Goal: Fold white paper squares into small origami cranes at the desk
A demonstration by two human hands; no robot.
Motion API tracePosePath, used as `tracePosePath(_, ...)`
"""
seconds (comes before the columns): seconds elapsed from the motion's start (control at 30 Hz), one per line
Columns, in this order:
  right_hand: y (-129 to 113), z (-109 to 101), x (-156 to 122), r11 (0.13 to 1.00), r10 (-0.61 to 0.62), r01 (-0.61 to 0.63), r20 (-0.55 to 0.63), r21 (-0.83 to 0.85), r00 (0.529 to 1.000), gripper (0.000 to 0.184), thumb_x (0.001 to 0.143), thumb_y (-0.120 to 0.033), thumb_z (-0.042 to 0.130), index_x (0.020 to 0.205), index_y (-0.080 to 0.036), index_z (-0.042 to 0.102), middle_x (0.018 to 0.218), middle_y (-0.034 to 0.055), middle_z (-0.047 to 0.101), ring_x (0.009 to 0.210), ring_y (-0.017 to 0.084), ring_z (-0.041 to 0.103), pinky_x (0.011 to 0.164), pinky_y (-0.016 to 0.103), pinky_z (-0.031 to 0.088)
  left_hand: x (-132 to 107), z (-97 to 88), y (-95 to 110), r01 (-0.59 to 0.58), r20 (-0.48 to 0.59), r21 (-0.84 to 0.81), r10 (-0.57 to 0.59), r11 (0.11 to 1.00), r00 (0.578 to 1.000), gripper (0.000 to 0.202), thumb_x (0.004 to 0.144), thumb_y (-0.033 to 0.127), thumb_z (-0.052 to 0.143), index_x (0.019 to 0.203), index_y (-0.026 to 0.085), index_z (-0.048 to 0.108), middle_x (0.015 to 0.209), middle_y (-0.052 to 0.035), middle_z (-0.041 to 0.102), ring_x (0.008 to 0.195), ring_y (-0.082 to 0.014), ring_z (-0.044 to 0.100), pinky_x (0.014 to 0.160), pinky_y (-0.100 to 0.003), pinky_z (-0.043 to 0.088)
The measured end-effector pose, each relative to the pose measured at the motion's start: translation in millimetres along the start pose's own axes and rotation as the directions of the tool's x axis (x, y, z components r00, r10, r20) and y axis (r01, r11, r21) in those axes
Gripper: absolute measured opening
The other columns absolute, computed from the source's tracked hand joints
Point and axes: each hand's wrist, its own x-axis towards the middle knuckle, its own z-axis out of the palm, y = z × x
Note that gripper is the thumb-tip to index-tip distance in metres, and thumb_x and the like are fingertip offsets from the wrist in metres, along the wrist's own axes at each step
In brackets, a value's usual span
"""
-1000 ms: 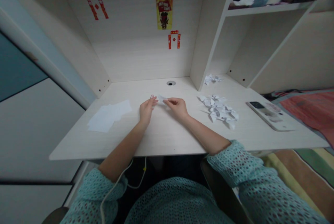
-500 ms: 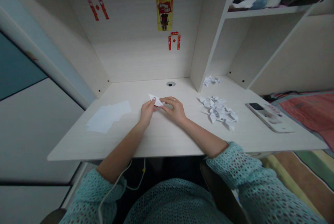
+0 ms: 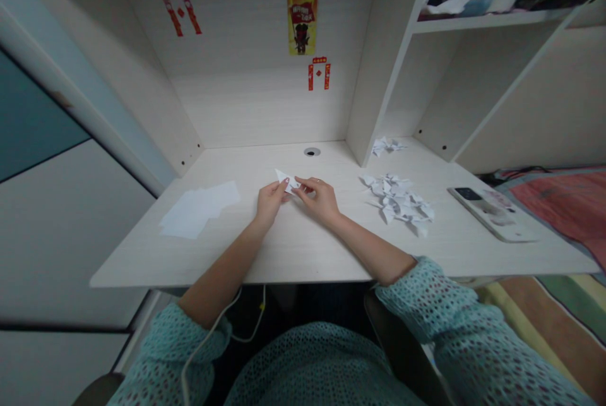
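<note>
A small folded white paper piece [image 3: 285, 179] is pinched between both hands above the middle of the pale wooden desk [image 3: 303, 248]. My left hand [image 3: 269, 201] grips its left side with thumb and fingers closed. My right hand [image 3: 319, 197] pinches its right side, a ring on one finger. One pointed corner of the paper sticks up and to the left.
A stack of flat white sheets [image 3: 199, 210] lies at the left. A heap of folded paper figures [image 3: 398, 201] lies at the right, a smaller heap [image 3: 386, 146] in the shelf bay behind. A phone [image 3: 490, 213] rests near the right edge. A cable hole [image 3: 311, 151] is at the back.
The paper piece has been turned and folded between the fingers; a pointed corner now sticks up to the left. Both hands stayed at the desk's middle.
</note>
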Motion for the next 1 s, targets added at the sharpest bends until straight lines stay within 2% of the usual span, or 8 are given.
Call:
tracePosePath(0.17,0.8,-1.8,1.5,0.992,0.052,-0.051,-0.008,0.112,0.999,0.037,0.084,-0.036,0.053,0.117,-0.022,0.061,0.085,0.0044,0.069,0.075,0.016,0.06,0.077,0.03,0.045,-1.2,-1.5,3.8,0.06,-0.003,-0.1,-0.06,0.993,0.998,0.045,0.062,0.053,0.071,0.085,0.014,0.068,0.089,-0.0104,0.07,0.074,-0.0162,0.063,0.067,-0.026,0.047)
tracePosePath(0.3,5.2,0.5,3.8,0.958,0.127,-0.118,-0.016,0.26,0.992,0.039,0.082,-0.036,0.052,0.117,-0.018,0.059,0.077,0.0028,0.066,0.07,0.015,0.059,0.071,0.027,0.045,-2.5,-1.7,5.6,0.082,0.013,-0.126,-0.081,0.989,0.997,0.042,0.062,0.05,0.073,0.085,0.015,0.068,0.092,-0.0105,0.07,0.08,-0.0176,0.064,0.073,-0.028,0.048)
tracePosePath(0.4,8.1,2.7,5.1,0.936,0.179,-0.167,-0.009,0.311,0.984,0.039,0.08,-0.037,0.052,0.113,-0.017,0.059,0.077,0.0032,0.066,0.068,0.015,0.058,0.067,0.027,0.045,-3.0,-1.6,6.0,0.09,0.013,-0.12,-0.09,0.989,0.996,0.041,0.06,0.049,0.074,0.083,0.015,0.068,0.09,-0.0099,0.07,0.079,-0.0179,0.064,0.074,-0.029,0.048)
tracePosePath(0.53,7.0,2.4,4.7,0.941,0.186,-0.166,-0.042,0.296,0.982,0.034,0.08,-0.036,0.052,0.109,-0.019,0.055,0.078,0.0027,0.066,0.068,0.015,0.058,0.067,0.027,0.044,-2.7,-1.4,4.9,0.092,0.019,-0.112,-0.09,0.989,0.996,0.04,0.06,0.047,0.075,0.084,0.016,0.068,0.09,-0.0086,0.07,0.076,-0.0162,0.064,0.071,-0.027,0.047)
tracePosePath(0.67,3.0,0.5,3.5,0.967,0.121,-0.109,-0.041,0.23,0.992,0.021,0.083,-0.034,0.048,0.097,-0.021,0.057,0.084,0.0035,0.064,0.072,0.015,0.058,0.066,0.026,0.043,-3.1,-0.6,3.8,0.091,0.029,-0.118,-0.089,0.989,0.996,0.039,0.061,0.045,0.074,0.087,0.017,0.068,0.094,-0.0081,0.069,0.076,-0.0149,0.064,0.071,-0.026,0.047)
tracePosePath(0.83,2.3,0.6,3.6,0.962,0.139,-0.132,-0.012,0.238,0.99,0.027,0.08,-0.039,0.054,0.098,-0.02,0.06,0.085,0.004,0.063,0.07,0.015,0.055,0.064,0.026,0.043,-4.9,0.9,4.5,0.096,0.043,-0.142,-0.091,0.985,0.995,0.04,0.064,0.043,0.073,0.094,0.016,0.068,0.099,-0.0094,0.068,0.08,-0.0155,0.063,0.074,-0.027,0.047)
tracePosePath(1.0,3.6,1.9,3.4,0.956,0.121,-0.112,-0.018,0.273,0.992,0.029,0.077,-0.04,0.059,0.099,-0.02,0.06,0.079,0.0017,0.059,0.068,0.014,0.054,0.064,0.026,0.043,-4.1,-0.2,4.7,0.093,0.056,-0.143,-0.085,0.985,0.995,0.037,0.066,0.043,0.071,0.092,0.016,0.067,0.095,-0.0078,0.068,0.075,-0.0131,0.062,0.076,-0.027,0.048)
